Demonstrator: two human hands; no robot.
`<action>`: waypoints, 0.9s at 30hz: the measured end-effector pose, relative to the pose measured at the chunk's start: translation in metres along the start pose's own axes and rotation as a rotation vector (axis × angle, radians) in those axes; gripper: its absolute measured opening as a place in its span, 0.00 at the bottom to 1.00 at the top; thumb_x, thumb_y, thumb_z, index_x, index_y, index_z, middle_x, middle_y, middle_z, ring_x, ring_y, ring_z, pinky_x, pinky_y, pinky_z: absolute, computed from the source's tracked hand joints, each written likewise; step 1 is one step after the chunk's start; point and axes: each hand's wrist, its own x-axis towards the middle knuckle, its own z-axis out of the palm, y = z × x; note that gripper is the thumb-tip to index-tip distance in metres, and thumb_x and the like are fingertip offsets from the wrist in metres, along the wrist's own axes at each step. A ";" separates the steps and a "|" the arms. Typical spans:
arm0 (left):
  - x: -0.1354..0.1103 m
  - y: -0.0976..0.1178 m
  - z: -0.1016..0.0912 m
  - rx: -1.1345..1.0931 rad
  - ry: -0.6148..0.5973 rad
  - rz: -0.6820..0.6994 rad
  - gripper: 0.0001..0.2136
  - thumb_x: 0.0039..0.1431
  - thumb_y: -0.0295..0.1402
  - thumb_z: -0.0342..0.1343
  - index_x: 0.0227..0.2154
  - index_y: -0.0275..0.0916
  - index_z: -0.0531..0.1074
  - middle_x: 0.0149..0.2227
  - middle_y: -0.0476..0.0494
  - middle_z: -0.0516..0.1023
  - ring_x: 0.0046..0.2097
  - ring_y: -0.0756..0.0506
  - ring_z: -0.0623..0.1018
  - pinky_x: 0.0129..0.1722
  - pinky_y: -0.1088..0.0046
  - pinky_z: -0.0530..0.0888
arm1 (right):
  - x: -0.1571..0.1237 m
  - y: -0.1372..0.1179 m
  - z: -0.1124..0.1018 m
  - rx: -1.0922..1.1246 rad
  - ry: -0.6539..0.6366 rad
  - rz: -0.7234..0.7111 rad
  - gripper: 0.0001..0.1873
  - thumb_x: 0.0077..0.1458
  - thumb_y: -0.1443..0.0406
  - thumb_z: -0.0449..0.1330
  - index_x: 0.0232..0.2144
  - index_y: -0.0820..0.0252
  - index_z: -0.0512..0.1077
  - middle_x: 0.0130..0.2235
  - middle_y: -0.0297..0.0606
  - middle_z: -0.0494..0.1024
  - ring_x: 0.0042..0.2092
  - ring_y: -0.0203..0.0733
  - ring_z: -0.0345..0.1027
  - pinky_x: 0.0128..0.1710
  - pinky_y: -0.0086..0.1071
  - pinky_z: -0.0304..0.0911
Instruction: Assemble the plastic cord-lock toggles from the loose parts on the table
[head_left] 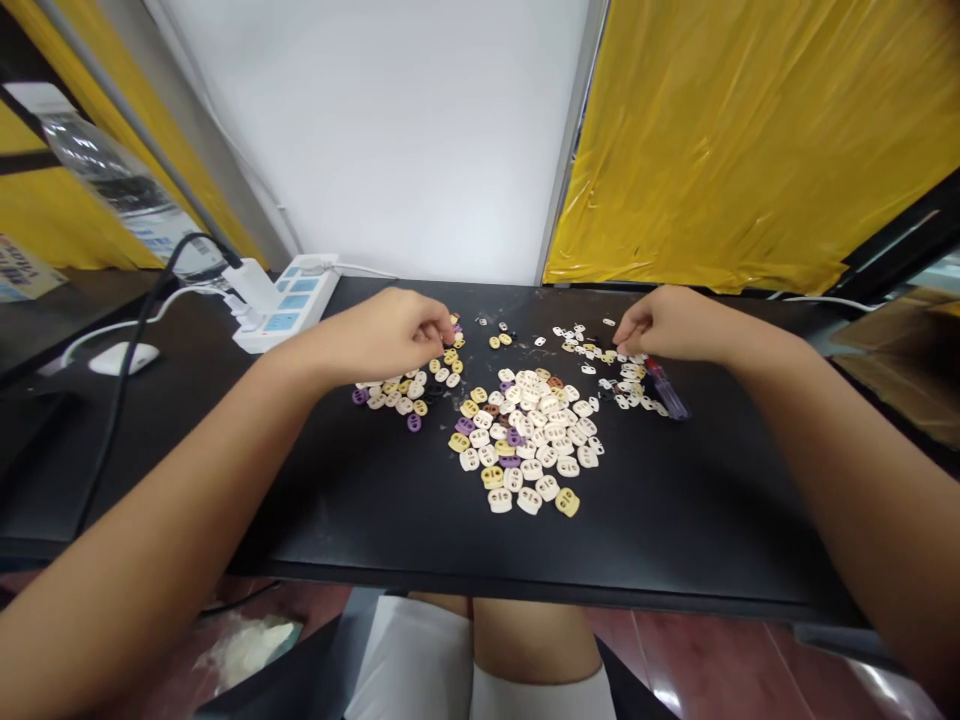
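A heap of small plastic cord stoppers, mostly cream with some yellow, purple and brown, lies in the middle of a black table. My left hand rests curled over a smaller cluster of stoppers at the left, its fingertips pinched together; what they hold is too small to name. My right hand is curled with the fingertips pinched at a scatter of small white pieces at the right. A dark purple pen-like tool lies just under my right hand.
A white power strip with plugs and cables sits at the back left beside a white mouse-like object. A water bottle stands further left. Yellow plastic sheeting and a white wall close the back. My knees show below the table edge.
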 end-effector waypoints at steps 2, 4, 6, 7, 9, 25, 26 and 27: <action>-0.001 -0.003 -0.003 0.059 -0.090 -0.047 0.14 0.48 0.31 0.56 0.38 0.40 0.80 0.35 0.43 0.84 0.33 0.44 0.80 0.32 0.70 0.69 | -0.001 -0.003 0.001 -0.005 -0.018 -0.001 0.11 0.40 0.73 0.62 0.24 0.55 0.82 0.29 0.35 0.84 0.32 0.46 0.77 0.32 0.36 0.67; -0.003 -0.003 -0.003 0.076 -0.146 -0.063 0.14 0.48 0.31 0.56 0.38 0.40 0.80 0.32 0.44 0.83 0.31 0.44 0.79 0.30 0.70 0.68 | -0.004 -0.007 0.001 -0.025 -0.020 -0.015 0.10 0.42 0.74 0.61 0.23 0.55 0.80 0.28 0.34 0.83 0.32 0.45 0.76 0.32 0.35 0.66; -0.004 0.000 -0.002 0.091 -0.161 -0.059 0.13 0.47 0.31 0.56 0.37 0.41 0.80 0.31 0.44 0.82 0.30 0.44 0.78 0.30 0.70 0.66 | -0.006 -0.010 0.001 -0.071 0.001 -0.037 0.08 0.44 0.72 0.61 0.20 0.56 0.77 0.25 0.34 0.81 0.30 0.43 0.73 0.30 0.35 0.63; -0.005 0.002 -0.001 0.100 -0.165 -0.055 0.12 0.47 0.31 0.56 0.36 0.41 0.80 0.31 0.44 0.82 0.30 0.44 0.78 0.30 0.70 0.66 | -0.007 -0.012 0.001 -0.098 0.017 -0.043 0.08 0.46 0.71 0.60 0.19 0.56 0.76 0.24 0.35 0.79 0.28 0.43 0.71 0.30 0.35 0.62; -0.005 0.006 0.001 0.117 -0.175 -0.052 0.12 0.47 0.31 0.56 0.35 0.41 0.80 0.32 0.44 0.82 0.29 0.44 0.77 0.30 0.70 0.65 | -0.008 -0.014 0.002 -0.141 0.049 -0.052 0.08 0.48 0.69 0.60 0.19 0.56 0.74 0.23 0.35 0.77 0.26 0.42 0.69 0.29 0.36 0.60; -0.001 0.006 0.010 0.171 -0.220 -0.014 0.14 0.51 0.27 0.54 0.40 0.39 0.79 0.35 0.45 0.82 0.34 0.45 0.79 0.33 0.71 0.69 | -0.020 -0.044 0.011 0.285 0.104 -0.223 0.10 0.51 0.67 0.59 0.30 0.57 0.82 0.30 0.39 0.82 0.31 0.43 0.72 0.30 0.36 0.62; -0.001 0.005 0.011 0.167 -0.217 -0.003 0.14 0.52 0.29 0.55 0.40 0.39 0.79 0.36 0.44 0.83 0.34 0.45 0.79 0.33 0.71 0.70 | -0.021 -0.047 0.013 0.318 0.097 -0.237 0.10 0.51 0.67 0.60 0.29 0.57 0.82 0.31 0.39 0.83 0.32 0.43 0.73 0.31 0.36 0.63; -0.002 0.004 0.012 0.161 -0.212 0.014 0.13 0.53 0.31 0.56 0.41 0.39 0.79 0.38 0.44 0.83 0.35 0.44 0.79 0.34 0.70 0.70 | -0.022 -0.049 0.014 0.354 0.091 -0.250 0.09 0.51 0.67 0.60 0.28 0.57 0.82 0.31 0.40 0.83 0.34 0.43 0.73 0.33 0.36 0.64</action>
